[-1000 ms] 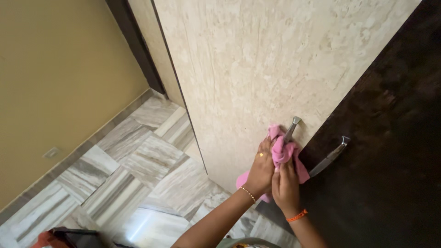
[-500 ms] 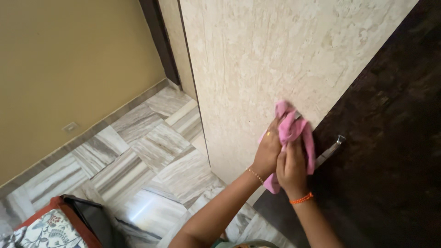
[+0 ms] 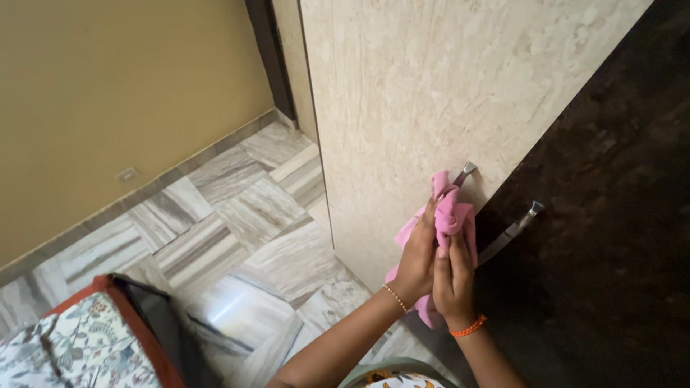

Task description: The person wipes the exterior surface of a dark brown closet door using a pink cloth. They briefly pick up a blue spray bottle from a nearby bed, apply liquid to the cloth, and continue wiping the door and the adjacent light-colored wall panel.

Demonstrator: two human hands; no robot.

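A pink cloth [image 3: 451, 214] is wrapped around a metal bar handle [image 3: 466, 172] on a beige stone-patterned cabinet door [image 3: 424, 93]. My left hand [image 3: 415, 260], with a thin gold bracelet, presses the cloth against the handle from the left. From the right, my right hand [image 3: 454, 280], with an orange wristband, grips the same cloth. Only the handle's top end shows above the cloth. A second metal handle [image 3: 512, 228] stands uncovered on the dark brown door [image 3: 611, 237] just to the right.
Grey and white marble tiles [image 3: 237, 223] cover the floor on the left, bounded by a tan wall [image 3: 108, 93] with a skirting strip. A floral fabric with an orange edge [image 3: 79, 345] and a dark object lie at the bottom left.
Both hands and the cloth have slid along the handle, whose top end, hidden half a second ago, shows again. The view has shifted, bringing more floral fabric into the bottom left.
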